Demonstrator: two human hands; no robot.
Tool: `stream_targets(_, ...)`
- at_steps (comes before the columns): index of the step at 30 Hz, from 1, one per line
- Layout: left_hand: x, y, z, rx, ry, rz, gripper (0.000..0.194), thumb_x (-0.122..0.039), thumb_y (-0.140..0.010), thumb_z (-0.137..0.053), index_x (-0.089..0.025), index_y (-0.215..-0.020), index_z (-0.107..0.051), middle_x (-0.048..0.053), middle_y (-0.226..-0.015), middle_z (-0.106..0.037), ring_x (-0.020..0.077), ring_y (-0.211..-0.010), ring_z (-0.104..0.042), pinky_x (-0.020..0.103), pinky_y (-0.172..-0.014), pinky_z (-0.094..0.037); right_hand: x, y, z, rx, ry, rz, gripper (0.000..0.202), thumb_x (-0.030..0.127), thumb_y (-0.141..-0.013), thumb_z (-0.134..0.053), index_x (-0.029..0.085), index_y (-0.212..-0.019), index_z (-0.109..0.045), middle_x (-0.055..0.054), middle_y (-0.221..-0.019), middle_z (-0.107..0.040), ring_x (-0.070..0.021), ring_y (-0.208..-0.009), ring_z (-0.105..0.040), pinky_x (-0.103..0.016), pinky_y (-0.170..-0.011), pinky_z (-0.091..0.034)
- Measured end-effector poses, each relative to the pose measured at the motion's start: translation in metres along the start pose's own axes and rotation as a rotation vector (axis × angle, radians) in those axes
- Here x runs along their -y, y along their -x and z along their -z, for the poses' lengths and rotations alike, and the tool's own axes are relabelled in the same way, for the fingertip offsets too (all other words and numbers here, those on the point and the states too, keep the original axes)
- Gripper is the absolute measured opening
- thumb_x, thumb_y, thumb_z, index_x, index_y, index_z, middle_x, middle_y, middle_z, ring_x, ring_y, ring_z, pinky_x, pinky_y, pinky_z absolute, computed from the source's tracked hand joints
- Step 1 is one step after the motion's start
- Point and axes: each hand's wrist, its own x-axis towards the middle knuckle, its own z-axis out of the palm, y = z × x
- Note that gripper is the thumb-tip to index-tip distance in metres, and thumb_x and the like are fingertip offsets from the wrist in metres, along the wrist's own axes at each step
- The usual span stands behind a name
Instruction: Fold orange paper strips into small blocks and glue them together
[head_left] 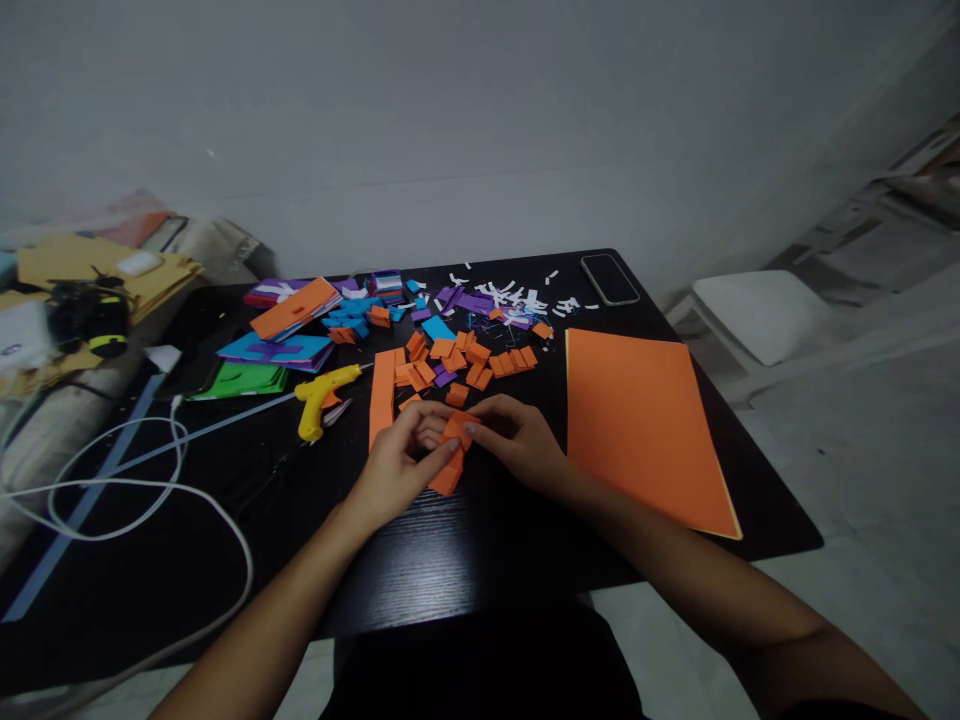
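A black, wood-grained table point(431, 590) stands against a plain grey wall, its bare near edge closest to the person. Just beyond that edge, a small, creased strip of orange paper point(448, 480) is held up between both hands: the left hand point(397, 462) pinches it with the thumb on top and fingers curled behind, while the right hand point(525, 440) has thumb and fingertips closed narrowly on its far end. It should feel nearly weightless, crisp enough to keep a fold but easily bent or torn, so light pinches at the edges, near the creases, would suit it best. Farther on lie a long, flat band of orange paper point(382, 395) and many little folded orange paper pieces point(480, 376), with thin white paper scraps point(532, 300) scattered toward the wall point(480, 130)
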Motion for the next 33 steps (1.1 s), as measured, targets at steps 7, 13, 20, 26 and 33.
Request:
stream_targets(7,-0.001,-0.001,0.001,0.042,-0.021,0.001,0.032,-0.029,-0.088,-0.075,-0.02,-0.118,-0.067,0.003,-0.091,-0.071,0.0161,-0.083,-0.07,0.029,-0.076,-0.06,0.002,0.002,-0.002,0.036,-0.111,-0.007,0.019,0.03,-0.086,-0.075,0.023,-0.104,-0.077,-0.004,-0.103,-0.079,-0.0208,-0.095,-0.075,-0.036,-0.089,-0.058)
stream_targets(13,0.001,-0.002,0.007,0.013,-0.104,-0.031,0.025,-0.027,-0.089,-0.074,-0.02,-0.113,-0.067,0.004,-0.098,-0.071,0.0161,-0.083,-0.071,0.028,-0.074,-0.06,-0.003,0.0,-0.001,-0.005,-0.122,0.039,0.028,0.025,-0.087,-0.074,0.027,-0.114,-0.075,-0.002,-0.108,-0.079,-0.019,-0.099,-0.075,-0.036,-0.093,-0.058)
stream_targets(20,-0.007,-0.001,0.01,-0.05,-0.452,-0.166,0.008,-0.027,-0.095,-0.066,-0.021,-0.1,-0.069,0.004,-0.096,-0.073,0.0166,-0.083,-0.069,0.028,-0.076,-0.056,-0.003,0.002,-0.003,0.002,-0.133,0.009,0.03,0.027,-0.081,-0.08,0.025,-0.111,-0.077,-0.004,-0.11,-0.08,-0.0219,-0.101,-0.076,-0.039,-0.094,-0.06)
stream_targets(26,-0.008,-0.001,0.009,-0.062,-0.472,-0.176,0.009,-0.027,-0.097,-0.063,-0.02,-0.1,-0.068,0.005,-0.097,-0.074,0.0176,-0.084,-0.07,0.029,-0.076,-0.055,-0.003,0.001,-0.002,-0.022,-0.119,0.006,0.035,0.026,-0.076,-0.083,0.026,-0.11,-0.078,-0.004,-0.112,-0.08,-0.023,-0.103,-0.076,-0.04,-0.094,-0.061)
stream_targets(33,-0.01,-0.003,0.008,-0.071,-0.485,-0.225,0.007,-0.022,-0.099,-0.06,-0.021,-0.097,-0.067,0.006,-0.1,-0.071,0.0196,-0.094,-0.068,0.032,-0.084,-0.053,-0.006,-0.001,-0.001,-0.052,-0.129,0.034,0.035,0.026,-0.078,-0.083,0.027,-0.113,-0.078,-0.004,-0.114,-0.079,-0.0216,-0.103,-0.075,-0.038,-0.093,-0.062)
